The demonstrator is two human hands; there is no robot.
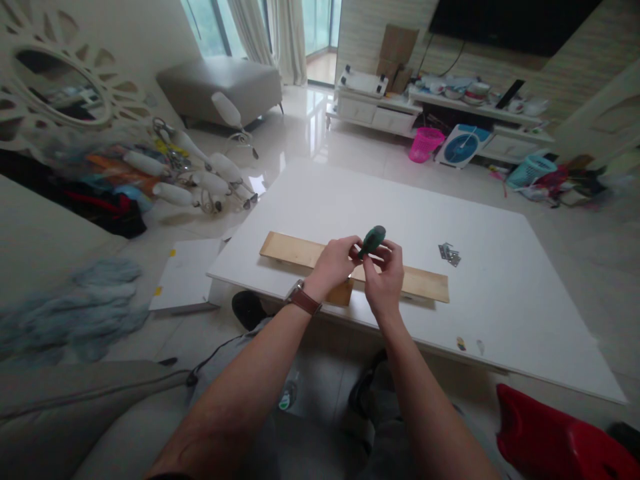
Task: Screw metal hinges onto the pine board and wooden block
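Observation:
A screwdriver (373,240) with a dark green handle is tilted, handle up, over a long pale wooden board (425,283) lying near the front edge of the white table. Closed around the lower part of the handle are the fingers of my right hand (384,277). My left hand (334,265), with a brown-strapped watch at the wrist, pinches at the base of the handle; its fingers hide most of the shaft. A short darker wooden piece (341,293) shows below the board, between my hands. Whether the tip touches anything cannot be made out.
Several small metal brackets (449,254) lie right of the board on the white table (500,320). Two small items (461,343) rest near its front edge. A red plastic stool (545,427) stands at lower right, a white box (186,275) on the floor at left.

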